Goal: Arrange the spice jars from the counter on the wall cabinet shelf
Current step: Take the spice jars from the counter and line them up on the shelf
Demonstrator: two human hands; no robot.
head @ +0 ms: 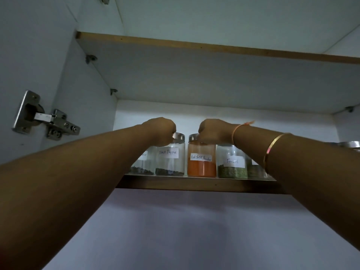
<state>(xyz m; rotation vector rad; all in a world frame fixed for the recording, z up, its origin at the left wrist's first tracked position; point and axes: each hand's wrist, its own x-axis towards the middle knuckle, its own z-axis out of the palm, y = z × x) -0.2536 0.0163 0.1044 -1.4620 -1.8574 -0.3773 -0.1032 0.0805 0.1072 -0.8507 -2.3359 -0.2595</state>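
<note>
Head view looks up into the wall cabinet. Left hand [158, 130] has fingers curled down on the lid of the Black Pepper jar [171, 162]; right hand [213, 131] is curled the same way on the lid of the Red Chilli Powder jar [202, 164]. Both jars stand upright on the lower shelf [194, 184], just beside each other. Task looks late: probably final spacing, though the counter is out of view so leftovers can't be told. Count: five jars in the front row, including a part-hidden left jar [143, 162], the Fennel jar [231, 164] and a green jar [255, 170], plus at least one far-right lid [350, 144]; two hands, two shelves
</note>
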